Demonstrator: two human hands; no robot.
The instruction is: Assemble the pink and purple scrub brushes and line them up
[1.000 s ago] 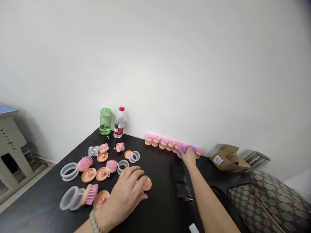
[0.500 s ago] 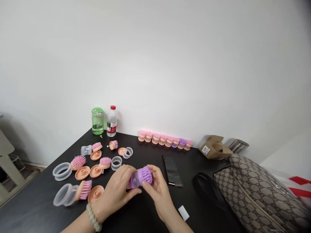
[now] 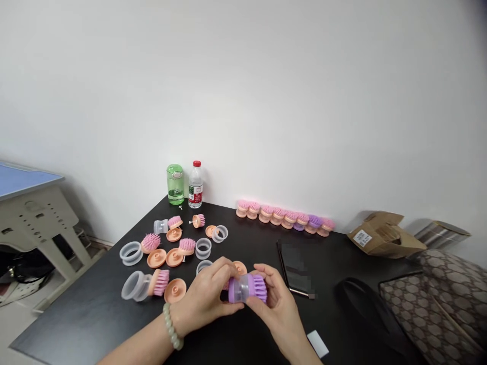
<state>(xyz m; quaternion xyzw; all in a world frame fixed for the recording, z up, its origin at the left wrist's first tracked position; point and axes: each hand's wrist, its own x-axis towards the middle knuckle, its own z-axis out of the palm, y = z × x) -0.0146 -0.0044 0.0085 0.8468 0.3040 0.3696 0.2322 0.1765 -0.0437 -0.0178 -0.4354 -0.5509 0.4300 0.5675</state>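
Purple brush (image 3: 242,289) between both hands (image 3: 207,294) (image 3: 279,306)

Location: indoor workroom; office or classroom cannot be determined. Indicators: plain white wall (image 3: 266,101); black worktop (image 3: 95,324) bearing loose brush parts (image 3: 157,258) and a row of brushes (image 3: 289,219); adjacent blue-topped desk (image 3: 23,180) with perforated side panel (image 3: 34,218); patterned bag (image 3: 449,284).

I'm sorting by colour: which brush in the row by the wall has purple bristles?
The brush second from the right end; the other brushes in that row all have pink bristles.
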